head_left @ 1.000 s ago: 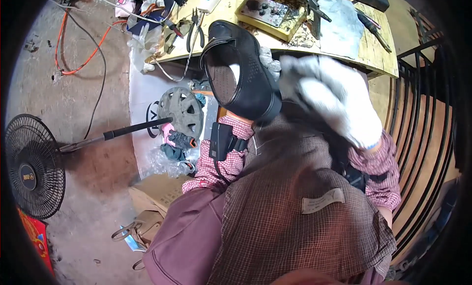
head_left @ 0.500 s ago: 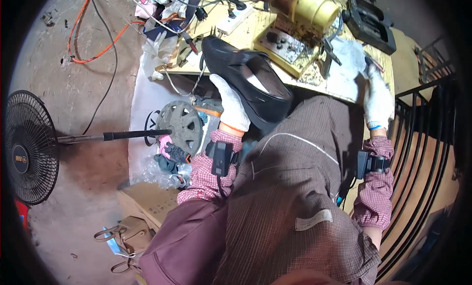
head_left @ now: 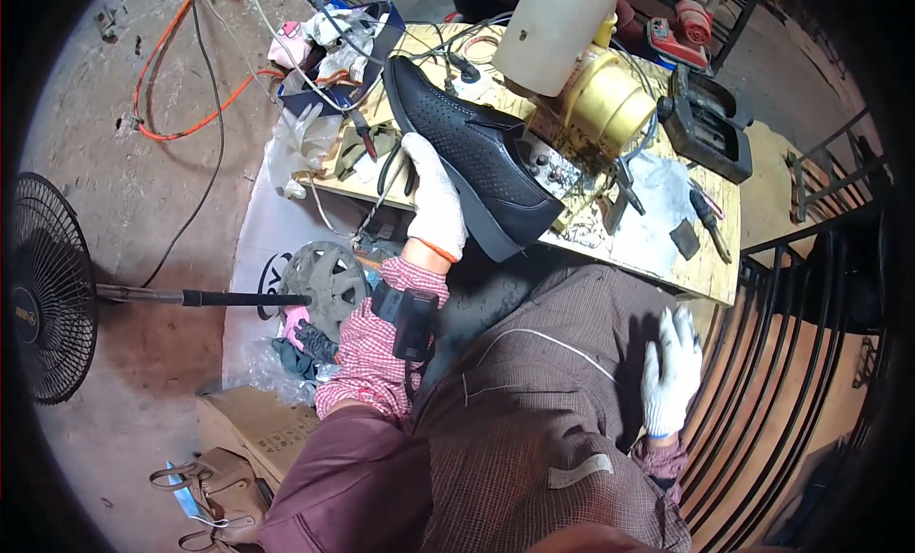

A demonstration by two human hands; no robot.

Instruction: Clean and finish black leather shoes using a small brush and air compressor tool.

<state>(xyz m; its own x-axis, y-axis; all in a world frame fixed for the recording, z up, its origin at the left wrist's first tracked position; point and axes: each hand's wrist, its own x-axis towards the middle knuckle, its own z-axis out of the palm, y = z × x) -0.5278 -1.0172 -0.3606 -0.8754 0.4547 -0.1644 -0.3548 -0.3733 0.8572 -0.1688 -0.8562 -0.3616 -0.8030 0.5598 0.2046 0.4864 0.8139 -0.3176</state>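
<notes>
A black perforated leather shoe [head_left: 457, 138] is held up at the near edge of the workbench, its side turned toward me and its toe pointing far left. My left hand [head_left: 436, 200], in a white knit glove, is closed on the shoe along its sole; some of its fingers are hidden behind the shoe. My right hand [head_left: 671, 372], gloved alike, lies by my right thigh against the brown apron [head_left: 534, 400], fingers stretched out and holding nothing. A dark-handled tool [head_left: 710, 219] and a small dark piece [head_left: 684, 238] lie on the bench beyond it.
On the wooden bench [head_left: 648, 283] stand a yellow cylindrical machine part [head_left: 610, 100] and a black tray-like frame [head_left: 710, 129]. Red-handled pliers [head_left: 362, 133] lie left of the shoe. A fan [head_left: 52, 291] stands at left, a cardboard box [head_left: 257, 424] below, black metal bars [head_left: 762, 362] at right.
My right hand has left the bench's right edge and come back beside my thigh. The shoe has been tilted, so its opening has turned away and its perforated side shows.
</notes>
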